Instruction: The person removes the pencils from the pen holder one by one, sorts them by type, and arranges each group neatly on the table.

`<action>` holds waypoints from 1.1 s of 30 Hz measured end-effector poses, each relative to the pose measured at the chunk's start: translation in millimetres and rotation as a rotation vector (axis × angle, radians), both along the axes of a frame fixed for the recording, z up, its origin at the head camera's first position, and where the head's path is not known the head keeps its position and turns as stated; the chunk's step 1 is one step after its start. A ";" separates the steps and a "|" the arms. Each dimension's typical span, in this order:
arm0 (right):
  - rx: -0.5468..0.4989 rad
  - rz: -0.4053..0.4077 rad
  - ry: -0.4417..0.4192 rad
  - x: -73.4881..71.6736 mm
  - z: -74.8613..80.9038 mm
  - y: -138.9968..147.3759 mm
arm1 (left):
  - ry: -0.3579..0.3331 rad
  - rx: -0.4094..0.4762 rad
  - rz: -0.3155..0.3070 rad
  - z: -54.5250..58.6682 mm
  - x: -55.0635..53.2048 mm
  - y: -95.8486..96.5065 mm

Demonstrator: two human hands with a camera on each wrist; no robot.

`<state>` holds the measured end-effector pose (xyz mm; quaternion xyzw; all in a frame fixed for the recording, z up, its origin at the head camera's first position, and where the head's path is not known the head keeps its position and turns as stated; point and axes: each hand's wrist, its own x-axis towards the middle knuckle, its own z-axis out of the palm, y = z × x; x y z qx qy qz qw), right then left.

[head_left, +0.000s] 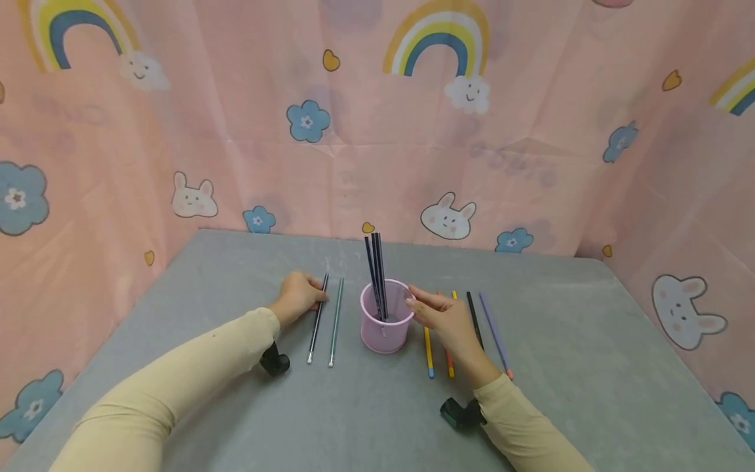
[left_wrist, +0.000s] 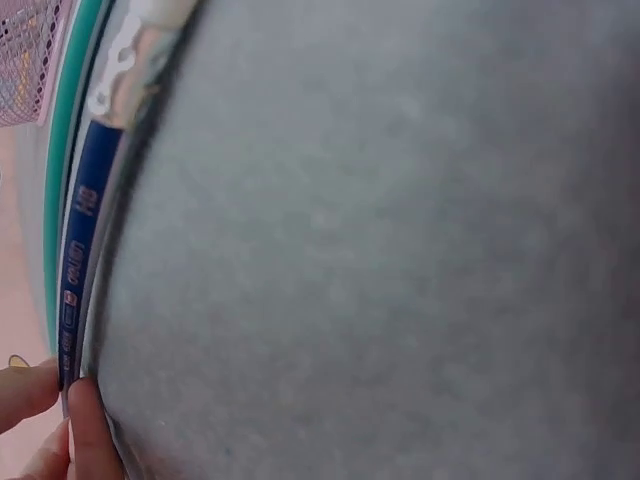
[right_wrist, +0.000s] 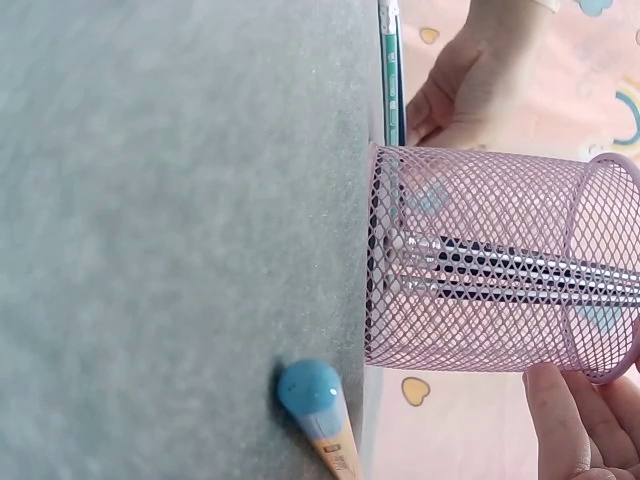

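Note:
My left hand (head_left: 297,296) pinches a dark blue pencil (head_left: 316,326) near its far end. In the left wrist view the pencil (left_wrist: 88,200) shows HB lettering, with thumb and finger at its lower part. Close beside it on the table lies a green pencil (head_left: 336,321). My right hand (head_left: 448,322) holds the rim of a pink mesh pencil cup (head_left: 383,337) from the right. Several dark pencils (head_left: 375,269) stand in the cup, leaning together; their metal ends (right_wrist: 415,262) show through the mesh at the bottom.
To the right of the cup lie several coloured pencils: a yellow one with a blue end (head_left: 428,354), an orange one (head_left: 450,364), a black one (head_left: 474,321) and a purple one (head_left: 495,334). The grey table (head_left: 366,419) ends at a pink patterned cloth (head_left: 366,164).

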<state>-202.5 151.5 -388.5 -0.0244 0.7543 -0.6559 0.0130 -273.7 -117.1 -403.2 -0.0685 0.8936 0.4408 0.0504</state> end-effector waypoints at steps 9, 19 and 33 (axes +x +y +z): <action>-0.006 -0.015 0.001 -0.8 -0.2 4.2 | 0.028 -0.024 -0.016 7.4 -2.4 3.7; 0.000 0.003 -0.010 0.3 -3.3 4.6 | 0.137 0.051 -0.020 24.3 6.9 4.9; -0.006 -0.012 -0.027 -0.2 -1.7 2.2 | 0.218 0.381 -0.050 50.1 35.1 33.1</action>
